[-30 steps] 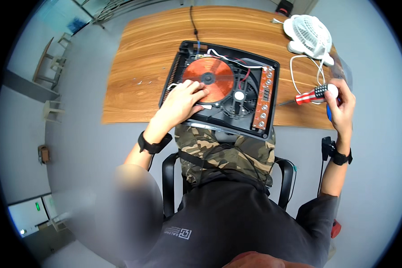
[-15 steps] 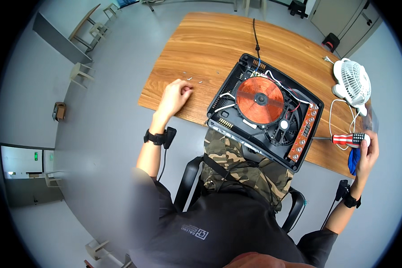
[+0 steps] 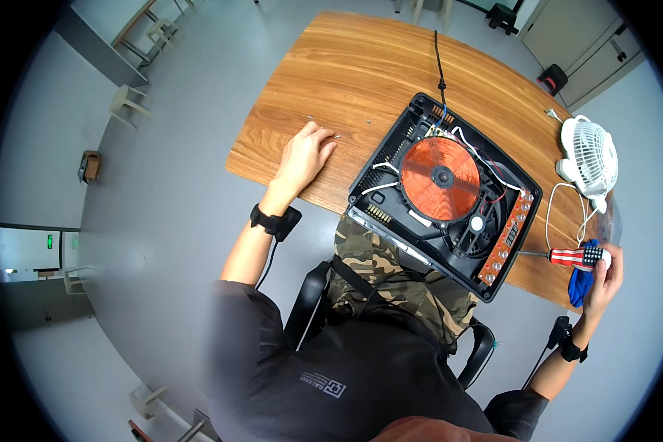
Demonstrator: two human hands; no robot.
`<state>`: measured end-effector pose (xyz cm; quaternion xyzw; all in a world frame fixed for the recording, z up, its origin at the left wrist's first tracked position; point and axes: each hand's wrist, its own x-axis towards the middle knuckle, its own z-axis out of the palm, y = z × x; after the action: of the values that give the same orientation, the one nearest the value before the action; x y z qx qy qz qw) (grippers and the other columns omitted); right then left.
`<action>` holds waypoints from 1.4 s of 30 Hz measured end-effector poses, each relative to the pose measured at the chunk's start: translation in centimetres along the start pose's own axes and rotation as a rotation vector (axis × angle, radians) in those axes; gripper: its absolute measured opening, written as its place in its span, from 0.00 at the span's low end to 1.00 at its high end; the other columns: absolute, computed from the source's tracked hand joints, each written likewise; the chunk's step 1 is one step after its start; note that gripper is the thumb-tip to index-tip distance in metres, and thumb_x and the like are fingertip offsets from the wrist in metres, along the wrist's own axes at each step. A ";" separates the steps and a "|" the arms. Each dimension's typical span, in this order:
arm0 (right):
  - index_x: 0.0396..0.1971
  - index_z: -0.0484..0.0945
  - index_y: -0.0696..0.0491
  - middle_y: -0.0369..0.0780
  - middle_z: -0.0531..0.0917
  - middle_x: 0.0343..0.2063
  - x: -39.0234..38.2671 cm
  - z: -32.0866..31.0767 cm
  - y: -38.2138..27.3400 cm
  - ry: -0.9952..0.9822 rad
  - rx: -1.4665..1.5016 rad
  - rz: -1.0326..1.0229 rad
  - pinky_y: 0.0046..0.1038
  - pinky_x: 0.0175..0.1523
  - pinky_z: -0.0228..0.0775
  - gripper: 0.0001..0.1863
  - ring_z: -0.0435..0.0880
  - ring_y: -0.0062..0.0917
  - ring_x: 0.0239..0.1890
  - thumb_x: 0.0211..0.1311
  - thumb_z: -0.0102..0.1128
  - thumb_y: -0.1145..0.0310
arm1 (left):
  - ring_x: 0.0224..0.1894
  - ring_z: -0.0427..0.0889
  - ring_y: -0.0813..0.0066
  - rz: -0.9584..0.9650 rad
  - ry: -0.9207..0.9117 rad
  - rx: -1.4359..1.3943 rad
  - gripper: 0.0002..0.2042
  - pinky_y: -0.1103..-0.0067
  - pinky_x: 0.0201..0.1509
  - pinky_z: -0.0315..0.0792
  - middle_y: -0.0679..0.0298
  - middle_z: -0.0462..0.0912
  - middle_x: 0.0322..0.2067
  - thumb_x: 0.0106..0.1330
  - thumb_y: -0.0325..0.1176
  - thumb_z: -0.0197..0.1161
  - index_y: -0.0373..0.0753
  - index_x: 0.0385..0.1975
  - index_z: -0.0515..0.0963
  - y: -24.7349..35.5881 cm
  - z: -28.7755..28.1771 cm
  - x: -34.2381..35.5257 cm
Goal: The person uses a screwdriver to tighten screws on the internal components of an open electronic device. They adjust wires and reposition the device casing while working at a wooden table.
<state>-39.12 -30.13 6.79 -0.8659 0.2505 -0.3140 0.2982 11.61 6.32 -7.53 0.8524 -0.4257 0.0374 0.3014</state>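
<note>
My left hand (image 3: 304, 156) rests over the left part of the wooden table, its thumb and fingers a little apart. By its fingertips lies a small screw (image 3: 337, 135). At the table's right edge, my right hand (image 3: 607, 278) grips the butt of a screwdriver (image 3: 578, 257) with a red, white and blue starred handle. Its shaft points left at the side of an opened induction cooker (image 3: 389, 221). Inside that black housing sit a round copper coil (image 3: 433, 199), a fan (image 3: 468, 239) and an orange button board (image 3: 507, 237).
A white fan (image 3: 591, 156) with its cable stands at the table's right. Blue cloth-like material (image 3: 580, 286) hangs at the right edge below the screwdriver. The cooker's black power cord (image 3: 440, 62) runs off the far side. More tiny metal pieces (image 3: 368, 122) lie on the table (image 3: 331, 59).
The left hand has moved over the screws, its fingers reaching further out. The right hand stays at the screwdriver's butt. The whole view has shifted slightly.
</note>
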 end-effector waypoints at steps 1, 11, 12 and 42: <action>0.45 0.76 0.60 0.37 0.78 0.39 0.3 -0.1 0.2 -0.008 0.002 0.016 0.22 0.52 0.68 0.15 0.76 0.20 0.42 0.75 0.55 0.61 | 0.38 0.84 0.55 0.042 0.022 0.018 0.09 0.67 0.43 0.79 0.56 0.82 0.37 0.66 0.29 0.69 0.35 0.43 0.86 0.1 0.4 0.3; 0.46 0.74 0.61 0.37 0.75 0.39 1.1 0.5 -0.1 0.000 0.020 -0.005 0.21 0.49 0.67 0.15 0.75 0.19 0.41 0.75 0.54 0.62 | 0.40 0.83 0.51 0.088 0.051 0.071 0.04 0.64 0.43 0.78 0.55 0.80 0.35 0.67 0.29 0.67 0.35 0.36 0.81 0.4 0.5 -1.0; 0.46 0.74 0.61 0.37 0.75 0.39 1.1 0.3 -0.1 -0.009 0.017 0.007 0.20 0.48 0.66 0.15 0.74 0.18 0.41 0.75 0.54 0.62 | 0.40 0.83 0.51 0.044 0.039 0.061 0.04 0.64 0.43 0.78 0.55 0.80 0.35 0.67 0.29 0.67 0.35 0.36 0.82 0.3 -0.2 -1.7; 0.49 0.77 0.62 0.40 0.80 0.43 2.2 0.7 -1.6 -0.073 0.001 -0.072 0.27 0.56 0.70 0.18 0.78 0.24 0.46 0.72 0.57 0.61 | 0.28 0.78 0.79 -0.039 -0.061 -0.256 0.05 0.79 0.34 0.76 0.65 0.82 0.28 0.63 0.26 0.71 0.34 0.34 0.81 7.2 -4.0 -2.1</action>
<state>-36.80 -30.17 8.30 -0.8851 0.2078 -0.2927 0.2961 5.68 6.77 -1.46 0.8158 -0.4191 -0.0493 0.3954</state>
